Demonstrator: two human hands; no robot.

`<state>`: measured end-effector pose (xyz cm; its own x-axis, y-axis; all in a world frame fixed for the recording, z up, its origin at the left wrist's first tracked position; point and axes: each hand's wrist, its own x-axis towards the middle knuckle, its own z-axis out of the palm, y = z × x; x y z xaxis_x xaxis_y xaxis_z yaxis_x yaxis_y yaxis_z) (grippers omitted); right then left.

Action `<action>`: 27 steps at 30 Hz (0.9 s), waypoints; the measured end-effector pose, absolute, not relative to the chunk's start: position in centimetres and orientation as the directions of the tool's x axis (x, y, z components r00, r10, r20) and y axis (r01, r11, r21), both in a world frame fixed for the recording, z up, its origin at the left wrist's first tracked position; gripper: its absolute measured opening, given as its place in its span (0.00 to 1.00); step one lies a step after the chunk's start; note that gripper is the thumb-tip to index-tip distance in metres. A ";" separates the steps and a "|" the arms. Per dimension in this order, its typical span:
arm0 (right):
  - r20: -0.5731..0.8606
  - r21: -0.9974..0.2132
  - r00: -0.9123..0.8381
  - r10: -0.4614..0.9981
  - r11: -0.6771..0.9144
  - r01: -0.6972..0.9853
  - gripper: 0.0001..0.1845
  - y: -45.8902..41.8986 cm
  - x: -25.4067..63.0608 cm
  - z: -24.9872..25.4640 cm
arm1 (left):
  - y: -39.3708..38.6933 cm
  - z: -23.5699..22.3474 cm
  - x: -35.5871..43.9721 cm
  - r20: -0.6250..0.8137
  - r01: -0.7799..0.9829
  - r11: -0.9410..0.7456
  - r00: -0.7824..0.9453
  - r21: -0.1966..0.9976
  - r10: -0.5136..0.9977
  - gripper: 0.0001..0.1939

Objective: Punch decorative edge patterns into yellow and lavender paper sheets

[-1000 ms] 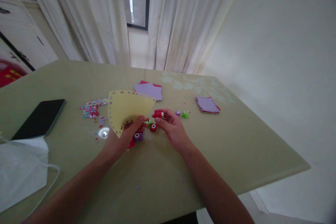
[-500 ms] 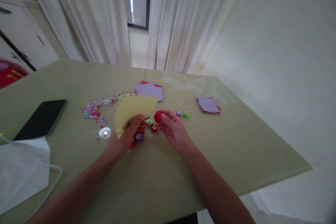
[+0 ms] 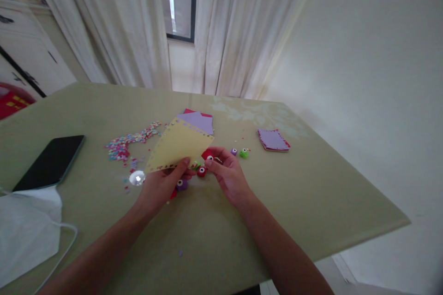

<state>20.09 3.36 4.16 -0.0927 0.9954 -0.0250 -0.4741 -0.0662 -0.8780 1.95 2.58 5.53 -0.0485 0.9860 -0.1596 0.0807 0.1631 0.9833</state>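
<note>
Left hand [image 3: 166, 188] pinches yellow paper [image 3: 182, 142]; right hand [image 3: 228, 175] grips a red toy [image 3: 207, 154] near it. Paper and toy are above the surface [image 3: 297, 203], between its far and near edges.

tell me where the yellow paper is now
In the head view, the left hand holds the yellow paper left of centre, overlapping the purple paper behind it.

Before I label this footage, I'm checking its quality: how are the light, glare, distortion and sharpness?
Head view: light dim and soft; head view: bright glare on the small shiny piece beside the left hand; head view: wide-angle lean in the curtains; head view: fine detail soft on the confetti and the red piece in the right hand.
</note>
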 end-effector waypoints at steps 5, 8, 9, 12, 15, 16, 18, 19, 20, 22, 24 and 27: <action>-0.036 -0.876 -0.065 0.997 -0.063 -0.478 0.23 3.4 20.0 4.2 | 2.5 5.6 1.7 -0.139 0.082 0.142 -0.043 0.986 0.989 0.20; -0.051 -0.880 -0.085 0.995 -0.085 -0.467 0.25 3.3 19.9 4.2 | 2.5 5.4 1.5 -0.149 0.121 0.151 -0.029 0.981 0.988 0.21; -0.051 -0.885 -0.093 0.994 -0.088 -0.456 0.25 3.3 19.8 4.2 | 2.6 5.3 1.5 -0.150 0.135 0.152 -0.024 0.979 0.988 0.21; -0.042 -0.906 -0.123 0.992 -0.090 -0.414 0.23 3.2 19.8 4.1 | 2.8 4.8 1.4 -0.159 0.206 0.156 -0.001 0.966 0.987 0.22; -0.048 -0.922 -0.141 0.989 -0.098 -0.374 0.20 3.2 20.0 4.0 | 3.0 4.5 1.4 -0.174 0.236 0.161 0.035 0.958 0.984 0.23; -0.050 -0.929 -0.144 0.988 -0.099 -0.357 0.19 3.3 20.0 3.9 | 3.0 4.5 1.4 -0.176 0.222 0.161 0.052 0.962 0.983 0.24; -0.046 -0.944 -0.150 0.988 -0.092 -0.317 0.16 3.4 20.2 3.8 | 3.0 4.7 1.6 -0.176 0.170 0.161 0.077 0.972 0.981 0.24; -0.043 -0.950 -0.150 0.988 -0.087 -0.300 0.16 3.4 20.2 3.7 | 3.0 4.9 1.7 -0.177 0.145 0.164 0.082 0.976 0.981 0.23; -0.043 -0.954 -0.149 0.988 -0.085 -0.288 0.16 3.5 20.2 3.6 | 2.9 5.0 1.8 -0.182 0.128 0.170 0.084 0.977 0.980 0.22; -0.051 -0.957 -0.149 0.988 -0.091 -0.274 0.16 3.5 20.2 3.5 | 2.8 5.4 2.0 -0.189 0.104 0.180 0.080 0.978 0.979 0.20; -0.056 -0.961 -0.159 0.986 -0.097 -0.260 0.18 3.6 20.2 3.5 | 2.7 5.6 2.2 -0.192 0.099 0.184 0.083 0.978 0.978 0.18; -0.034 -0.971 -0.191 0.981 -0.077 -0.227 0.21 3.6 20.1 3.7 | 2.7 5.7 2.2 -0.187 0.117 0.176 0.090 0.977 0.978 0.17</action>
